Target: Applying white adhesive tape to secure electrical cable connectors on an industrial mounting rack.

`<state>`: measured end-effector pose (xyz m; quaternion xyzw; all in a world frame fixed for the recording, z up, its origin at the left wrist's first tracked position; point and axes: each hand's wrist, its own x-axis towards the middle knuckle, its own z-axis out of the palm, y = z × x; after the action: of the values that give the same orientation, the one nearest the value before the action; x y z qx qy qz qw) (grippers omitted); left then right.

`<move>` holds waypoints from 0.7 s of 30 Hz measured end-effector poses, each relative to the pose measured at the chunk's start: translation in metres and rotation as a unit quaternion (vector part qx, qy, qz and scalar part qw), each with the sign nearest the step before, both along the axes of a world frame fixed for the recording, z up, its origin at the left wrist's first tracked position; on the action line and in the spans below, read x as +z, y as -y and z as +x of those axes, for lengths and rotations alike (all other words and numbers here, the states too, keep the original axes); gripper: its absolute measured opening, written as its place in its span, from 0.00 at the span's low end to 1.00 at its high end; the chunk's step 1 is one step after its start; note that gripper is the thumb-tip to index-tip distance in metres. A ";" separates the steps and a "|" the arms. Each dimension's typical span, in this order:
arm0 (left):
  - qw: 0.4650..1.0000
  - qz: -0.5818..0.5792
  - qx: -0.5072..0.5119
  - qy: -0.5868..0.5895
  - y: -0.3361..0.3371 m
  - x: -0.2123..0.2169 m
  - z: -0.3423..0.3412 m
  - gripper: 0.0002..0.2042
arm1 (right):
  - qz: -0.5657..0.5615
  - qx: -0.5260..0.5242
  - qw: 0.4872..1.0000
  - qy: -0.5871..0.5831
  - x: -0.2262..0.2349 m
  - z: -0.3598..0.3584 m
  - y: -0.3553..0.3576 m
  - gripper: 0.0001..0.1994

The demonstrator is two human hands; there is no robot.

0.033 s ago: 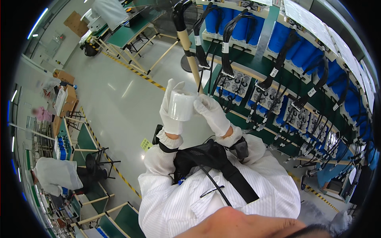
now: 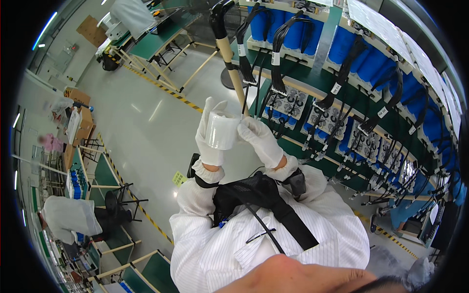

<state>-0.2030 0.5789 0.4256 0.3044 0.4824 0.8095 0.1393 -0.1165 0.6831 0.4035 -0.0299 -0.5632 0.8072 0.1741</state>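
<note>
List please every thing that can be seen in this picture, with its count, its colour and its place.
roll of tape: one, white and glossy, held up between both hands
cable bundles: many, black, hanging on the rack at the right
bins: several, blue, along the top of the rack
rack post: one, beige with a black top, behind the roll
workbenches: several, green tops, upper left and lower left
floor: grey, shiny, with yellow-black stripes
co-worker: one, in white, bent over at the lower left
harness: one, black, on the white coat
left hand: white glove, wrapped around the roll
right hand: white glove, fingers at the roll's edge
</note>
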 end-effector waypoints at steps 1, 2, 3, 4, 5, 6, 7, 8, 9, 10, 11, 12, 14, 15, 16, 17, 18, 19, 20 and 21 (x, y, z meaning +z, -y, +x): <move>1.000 -0.006 -0.025 0.014 0.001 -0.001 -0.002 0.26 | 0.021 -0.010 1.000 -0.002 0.004 0.004 -0.001 0.10; 0.998 -0.012 -0.050 0.028 0.000 -0.002 -0.003 0.26 | 0.042 -0.021 0.999 -0.004 0.009 0.008 -0.002 0.10; 0.998 -0.011 -0.055 0.030 -0.001 -0.004 -0.005 0.26 | 0.043 -0.026 0.999 -0.002 0.012 0.011 -0.003 0.10; 0.988 -0.110 -0.005 -0.107 -0.003 -0.006 -0.006 0.25 | 0.153 -0.099 0.982 -0.054 0.017 0.016 -0.005 0.08; 0.948 -0.204 0.045 -0.241 -0.005 -0.007 -0.008 0.23 | 0.261 -0.170 0.945 -0.104 0.021 0.021 -0.007 0.07; 0.949 -0.200 0.039 -0.240 -0.010 -0.007 -0.008 0.23 | 0.208 -0.163 0.959 -0.104 0.028 0.029 -0.009 0.06; 0.986 -0.112 -0.038 -0.121 -0.014 -0.007 -0.007 0.21 | 0.212 -0.169 0.957 -0.101 0.035 0.036 -0.011 0.06; 0.993 -0.022 -0.115 0.002 -0.018 -0.007 -0.006 0.20 | 0.259 -0.222 0.933 -0.112 0.043 0.041 -0.013 0.06; 0.992 -0.019 -0.124 0.001 -0.027 -0.001 -0.003 0.20 | 0.305 -0.276 0.903 -0.122 0.050 0.048 -0.016 0.06; 0.990 0.029 -0.139 0.013 -0.037 0.003 -0.001 0.19 | 0.328 -0.315 0.883 -0.119 0.052 0.051 -0.020 0.06; 0.985 0.077 -0.153 0.025 -0.047 0.008 0.002 0.18 | 0.417 -0.374 0.822 -0.100 0.060 0.054 -0.025 0.06; 0.989 0.035 -0.139 -0.041 -0.054 0.020 0.007 0.19 | 0.430 -0.396 0.808 -0.080 0.061 0.054 -0.031 0.06; 0.979 -0.065 -0.074 -0.176 -0.063 -0.013 -0.015 0.20 | 0.395 -0.402 0.824 -0.060 0.061 0.051 -0.038 0.04; 0.938 -0.163 -0.006 -0.304 -0.069 -0.037 -0.026 0.20 | 0.399 -0.402 0.822 -0.058 0.062 0.051 -0.040 0.04; 0.939 -0.146 -0.041 -0.307 -0.077 -0.057 -0.031 0.20 | 0.297 -0.354 0.886 -0.026 0.063 0.053 -0.042 0.03; 0.940 -0.142 -0.046 -0.307 -0.081 -0.060 -0.028 0.20 | 0.189 -0.300 0.935 0.007 0.060 0.054 -0.047 0.03; 0.949 -0.131 -0.039 -0.286 -0.083 -0.062 -0.024 0.19 | 0.207 -0.312 0.926 -0.034 0.055 0.051 -0.048 0.03; 0.957 -0.120 -0.032 -0.264 -0.084 -0.063 -0.021 0.19 | 0.210 -0.315 0.925 -0.033 0.053 0.051 -0.050 0.03; 0.957 -0.118 -0.034 -0.262 -0.084 -0.062 -0.022 0.19 | 0.193 -0.312 0.930 -0.039 0.053 0.050 -0.050 0.03; 0.935 -0.149 0.003 -0.322 -0.081 -0.055 -0.022 0.19 | 0.174 -0.309 0.934 -0.044 0.053 0.050 -0.050 0.03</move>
<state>-0.2251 0.6599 0.3710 0.5229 0.6175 0.5873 0.0180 -0.0668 0.7329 0.4561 -0.1358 -0.6497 0.6035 0.4419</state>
